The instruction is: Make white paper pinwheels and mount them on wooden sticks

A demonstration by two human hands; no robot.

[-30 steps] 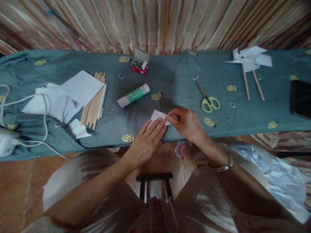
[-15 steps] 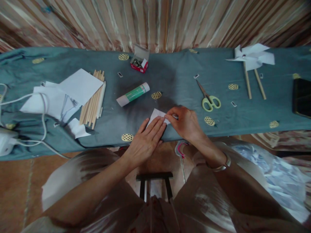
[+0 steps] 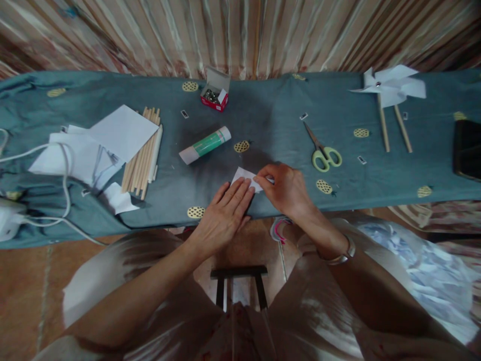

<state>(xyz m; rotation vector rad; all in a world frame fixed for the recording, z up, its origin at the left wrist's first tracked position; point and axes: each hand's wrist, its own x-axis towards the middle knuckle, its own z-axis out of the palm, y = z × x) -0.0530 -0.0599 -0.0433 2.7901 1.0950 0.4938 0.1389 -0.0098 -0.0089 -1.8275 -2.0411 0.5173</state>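
Barely shifting since a second ago, presses paper [image 3: 242, 173] near the tabletop's [image 3: 270, 120] front edge with flattened left hand [image 3: 219, 216], pinches it with right hand [image 3: 287, 189], apparently mid-fold, needing firm creasing.

1 head camera looks forward and down, apparently near the table [image 3: 278, 135].

Two hands [image 3: 221, 215] [image 3: 289, 189] — one scissors [image 3: 320, 149], one red box [image 3: 214, 104], one tube [image 3: 205, 145].

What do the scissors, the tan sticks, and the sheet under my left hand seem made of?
Scissors: blades likely metal, dull, slender; handles probably plastic, smooth pale green. Tan sticks: apparently bare wood, matte, straw-coloured. Sheet: probably paper, matte white, thin, straight-edged.
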